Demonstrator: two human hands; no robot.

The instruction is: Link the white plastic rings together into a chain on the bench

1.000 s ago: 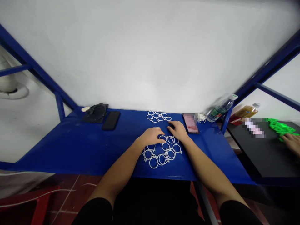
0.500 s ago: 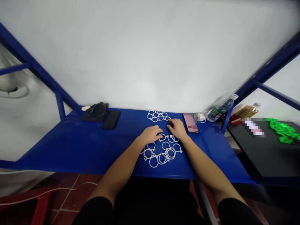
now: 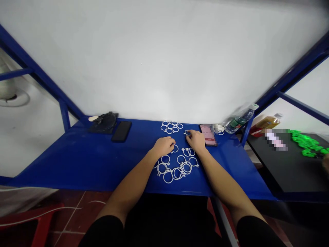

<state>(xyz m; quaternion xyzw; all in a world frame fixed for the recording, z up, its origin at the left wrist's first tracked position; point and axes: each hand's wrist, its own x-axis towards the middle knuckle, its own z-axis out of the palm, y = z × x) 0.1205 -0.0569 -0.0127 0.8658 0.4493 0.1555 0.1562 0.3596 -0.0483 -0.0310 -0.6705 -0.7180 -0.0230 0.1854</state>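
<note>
My left hand [image 3: 164, 146] is over the middle of the blue table, fingers curled in a pinch at a white plastic ring [image 3: 177, 148] with a small tab. Farther right, my right hand [image 3: 196, 140] has its thumb and fingertips closed on another white ring [image 3: 186, 131]. Between the forearms lies a loose heap of similar white rings [image 3: 168, 177], several of them overlapping. Toward the wall, more rings [image 3: 163, 127] lie flat, side by side in a close group, apart from both hands.
On the blue table [image 3: 77, 161], a dark phone [image 3: 121, 131] and black plastic [image 3: 105, 121] lie left. A lit phone [image 3: 208, 135], white cable [image 3: 220, 129] and water bottle [image 3: 240, 120] are right. Green pieces [image 3: 307, 141] lie on a black table [image 3: 290, 171]. Blue bars flank the workspace.
My right hand has drawn its ring slightly right and nearer me, away from the far group. My left hand has shifted slightly left with its ring.
</note>
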